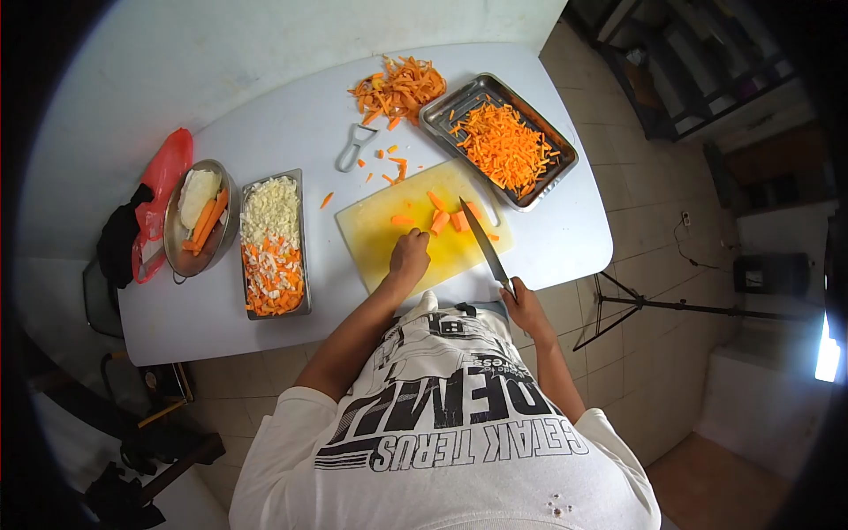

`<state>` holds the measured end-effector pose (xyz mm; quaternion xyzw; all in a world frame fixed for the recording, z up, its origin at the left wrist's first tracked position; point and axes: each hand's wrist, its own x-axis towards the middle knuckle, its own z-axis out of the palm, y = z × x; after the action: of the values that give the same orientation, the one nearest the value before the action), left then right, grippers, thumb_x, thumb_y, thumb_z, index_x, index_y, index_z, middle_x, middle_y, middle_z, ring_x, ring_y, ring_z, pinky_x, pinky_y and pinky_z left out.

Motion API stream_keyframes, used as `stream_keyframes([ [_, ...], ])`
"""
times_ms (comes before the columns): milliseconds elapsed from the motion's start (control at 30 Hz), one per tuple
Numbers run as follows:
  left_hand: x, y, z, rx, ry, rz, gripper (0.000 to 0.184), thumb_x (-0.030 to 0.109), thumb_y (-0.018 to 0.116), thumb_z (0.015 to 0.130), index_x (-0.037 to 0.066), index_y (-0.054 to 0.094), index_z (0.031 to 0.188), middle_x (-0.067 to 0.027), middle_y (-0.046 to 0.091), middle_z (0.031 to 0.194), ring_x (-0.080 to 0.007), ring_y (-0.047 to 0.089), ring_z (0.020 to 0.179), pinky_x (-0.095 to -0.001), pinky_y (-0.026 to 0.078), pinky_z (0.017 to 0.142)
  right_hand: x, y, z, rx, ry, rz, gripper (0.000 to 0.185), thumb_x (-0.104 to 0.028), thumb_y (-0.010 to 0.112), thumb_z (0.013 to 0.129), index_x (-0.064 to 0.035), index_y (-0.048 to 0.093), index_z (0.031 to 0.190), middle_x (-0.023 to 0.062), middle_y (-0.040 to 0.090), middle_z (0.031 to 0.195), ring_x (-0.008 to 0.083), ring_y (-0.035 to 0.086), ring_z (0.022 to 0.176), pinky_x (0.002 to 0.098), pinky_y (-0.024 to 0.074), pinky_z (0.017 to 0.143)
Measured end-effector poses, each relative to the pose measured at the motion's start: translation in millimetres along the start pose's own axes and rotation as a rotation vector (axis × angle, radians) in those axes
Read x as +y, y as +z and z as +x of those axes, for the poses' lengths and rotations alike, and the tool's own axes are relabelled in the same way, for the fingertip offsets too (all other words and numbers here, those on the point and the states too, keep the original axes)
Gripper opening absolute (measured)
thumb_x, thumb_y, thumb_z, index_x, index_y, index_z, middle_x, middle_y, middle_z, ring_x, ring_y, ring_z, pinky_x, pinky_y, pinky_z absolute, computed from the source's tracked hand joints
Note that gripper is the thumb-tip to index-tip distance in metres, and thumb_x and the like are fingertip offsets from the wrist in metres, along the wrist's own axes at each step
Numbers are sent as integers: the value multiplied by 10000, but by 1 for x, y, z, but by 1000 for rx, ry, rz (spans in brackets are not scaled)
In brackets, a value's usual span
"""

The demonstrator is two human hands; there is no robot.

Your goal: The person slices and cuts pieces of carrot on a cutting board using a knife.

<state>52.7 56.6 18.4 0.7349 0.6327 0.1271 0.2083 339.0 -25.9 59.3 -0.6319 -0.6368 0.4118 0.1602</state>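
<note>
My right hand (525,306) is wrapped round the handle of a kitchen knife (485,238). Its long blade reaches across the right part of a yellow cutting board (371,234), beside several cut carrot pieces (439,221). My left hand (410,254) rests on the board with its fingers curled together, just below a small carrot piece (402,220). Whatever those fingers may hold is hidden. Carrot sticks (508,146) are heaped in a metal tray (433,117) beyond the board, and a peeler (356,147) lies behind it.
Carrot peelings (402,88) are piled at the table's back. On the left stand a metal container (305,265) of chopped white and orange vegetables and a metal bowl (231,231) with whole carrots (208,221). A red plastic bag (168,172) lies beyond; a tripod (636,302) stands right.
</note>
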Motion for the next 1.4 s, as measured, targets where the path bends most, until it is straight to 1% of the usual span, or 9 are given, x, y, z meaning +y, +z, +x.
stream_keyframes([
  [300, 4, -5, 18, -40, 69, -42, 175, 24, 640, 706, 48, 683, 873, -155, 654, 847, -337, 645, 828, -420, 526, 751, 13, 6, -10, 58, -27, 17, 239, -217, 582, 945, 1, 483, 939, 272, 552, 676, 486, 541, 653, 462, 409, 547],
  [433, 52, -72, 89, 48, 108, -247, 156, 76, 674, 717, 72, 693, 871, -146, 649, 733, -313, 646, 725, -376, 531, 709, 17, 8, -16, 104, 13, 58, 247, -216, 584, 947, 11, 487, 940, 271, 552, 678, 479, 522, 631, 453, 405, 541],
  [633, 82, -157, 169, 151, 210, -484, 543, 194, 762, 779, 60, 570, 1269, -110, 692, 1089, -196, 666, 928, -322, 542, 792, 15, -6, -24, 120, 57, 29, 258, -223, 580, 949, 22, 501, 971, 273, 575, 692, 460, 563, 647, 457, 428, 562],
  [767, -5, -136, 159, -63, 56, -370, 420, 107, 766, 742, 56, 633, 1138, -83, 694, 1057, -188, 669, 948, -314, 537, 806, 39, -3, -36, 159, 122, 142, 260, -215, 581, 949, 33, 518, 999, 275, 581, 696, 464, 584, 664, 452, 435, 564],
  [800, -34, -117, 153, -130, 45, -323, 401, 97, 773, 725, 58, 650, 1105, -81, 695, 1046, -187, 668, 955, -319, 534, 815, 56, 2, -37, 186, 11, 119, 244, -220, 563, 968, 3, 480, 916, 103, 546, 592, 180, 535, 473, 338, 416, 447],
  [1000, -73, -56, 71, -208, -46, -60, 308, 82, 770, 710, 88, 695, 1008, -78, 702, 1008, -249, 666, 960, -353, 530, 833, 49, 0, -41, 114, 17, 19, 251, -229, 575, 959, 8, 491, 955, 151, 572, 603, 256, 552, 476, 381, 423, 470],
  [1067, -70, -49, 64, -249, -152, -98, 270, 80, 747, 736, 97, 698, 1001, -82, 693, 963, -255, 664, 927, -358, 531, 808, 29, -6, -36, 70, 55, 28, 251, -214, 580, 948, 25, 504, 966, 236, 587, 682, 406, 580, 637, 440, 437, 550],
  [1167, -73, -43, 54, -168, -67, -132, 225, 61, 718, 763, 84, 686, 985, -92, 671, 932, -264, 652, 905, -374, 526, 782, 11, -9, -24, 34, 77, -1, 252, -212, 581, 943, 26, 505, 968, 279, 596, 726, 482, 594, 724, 470, 444, 594],
  [1400, -54, -54, -6, 614, 369, -178, 133, 1, 683, 789, 45, 657, 911, -78, 642, 909, -274, 622, 887, -362, 514, 758, -1, -1, -12, 47, -46, -13, 238, -216, 584, 949, 0, 485, 929, 241, 551, 654, 426, 542, 586, 438, 389, 520],
])
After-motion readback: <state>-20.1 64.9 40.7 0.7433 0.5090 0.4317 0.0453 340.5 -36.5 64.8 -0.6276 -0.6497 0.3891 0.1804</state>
